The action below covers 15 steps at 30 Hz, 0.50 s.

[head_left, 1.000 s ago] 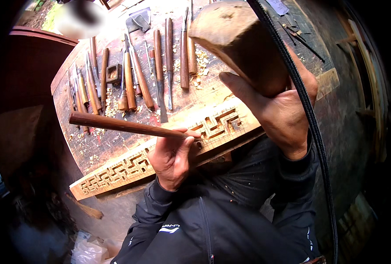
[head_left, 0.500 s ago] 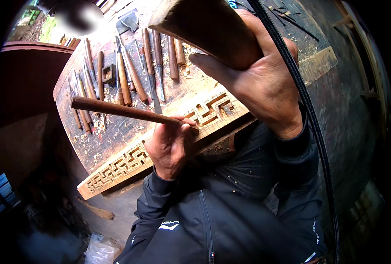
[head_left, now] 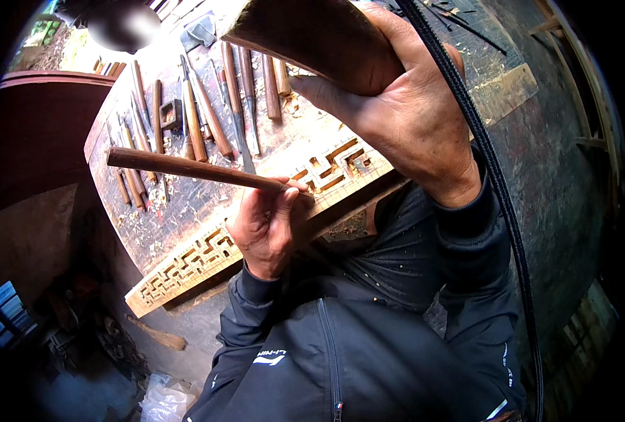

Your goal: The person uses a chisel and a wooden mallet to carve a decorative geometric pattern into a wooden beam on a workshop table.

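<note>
My left hand (head_left: 269,224) is closed round the lower end of a chisel (head_left: 193,169), whose long dark wooden handle slants up to the left. Its working end meets the carved board (head_left: 186,273), though the tip is largely hidden by my fingers. A fretwork of angular recesses is cut along this pale board, with pencilled grid lines and chips on it. My right hand (head_left: 414,116) grips a thick wooden block mallet (head_left: 312,42), raised close to the camera above the board's right part. The mallet and the chisel handle are apart.
Several carving chisels (head_left: 198,119) lie in a fan on the scarred workbench (head_left: 147,235) beyond the board, among wood shavings. A small square dark container (head_left: 171,114) sits between them. A black braided cord (head_left: 495,162) hangs at the right. A plastic bag (head_left: 165,401) lies low on the left.
The mallet and my right hand have shifted slightly left and up in the picture. The chisel handle and my left hand have shifted slightly too, with the grip on both tools kept.
</note>
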### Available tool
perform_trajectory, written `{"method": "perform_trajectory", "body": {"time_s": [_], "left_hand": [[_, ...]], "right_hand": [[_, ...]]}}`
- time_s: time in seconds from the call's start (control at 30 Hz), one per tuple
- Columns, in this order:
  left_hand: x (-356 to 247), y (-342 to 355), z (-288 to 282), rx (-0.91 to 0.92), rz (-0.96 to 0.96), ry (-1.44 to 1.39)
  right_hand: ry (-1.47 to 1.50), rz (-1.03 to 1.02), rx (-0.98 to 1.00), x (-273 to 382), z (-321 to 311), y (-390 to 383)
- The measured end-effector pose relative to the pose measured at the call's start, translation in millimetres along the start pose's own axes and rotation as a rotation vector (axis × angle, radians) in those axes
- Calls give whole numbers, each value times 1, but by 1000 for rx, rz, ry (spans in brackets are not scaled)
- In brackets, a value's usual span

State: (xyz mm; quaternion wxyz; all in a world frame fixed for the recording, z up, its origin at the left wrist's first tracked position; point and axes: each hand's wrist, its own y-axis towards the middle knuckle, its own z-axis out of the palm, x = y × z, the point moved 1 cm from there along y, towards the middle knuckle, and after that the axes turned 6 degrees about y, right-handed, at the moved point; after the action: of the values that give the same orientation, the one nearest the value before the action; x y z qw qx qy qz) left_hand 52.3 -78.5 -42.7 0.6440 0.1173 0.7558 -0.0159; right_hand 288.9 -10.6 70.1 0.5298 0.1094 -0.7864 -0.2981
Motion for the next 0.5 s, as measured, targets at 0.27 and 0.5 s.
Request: {"method": "perform_trajectory", "body": {"time_s": [0.27, 0.5], "left_hand": [[-3, 2, 0, 21, 7, 11], [2, 4, 3, -45, 88, 149]], "right_hand": [[44, -58, -31, -5, 5, 1], [1, -118, -30, -4, 3, 0]]}}
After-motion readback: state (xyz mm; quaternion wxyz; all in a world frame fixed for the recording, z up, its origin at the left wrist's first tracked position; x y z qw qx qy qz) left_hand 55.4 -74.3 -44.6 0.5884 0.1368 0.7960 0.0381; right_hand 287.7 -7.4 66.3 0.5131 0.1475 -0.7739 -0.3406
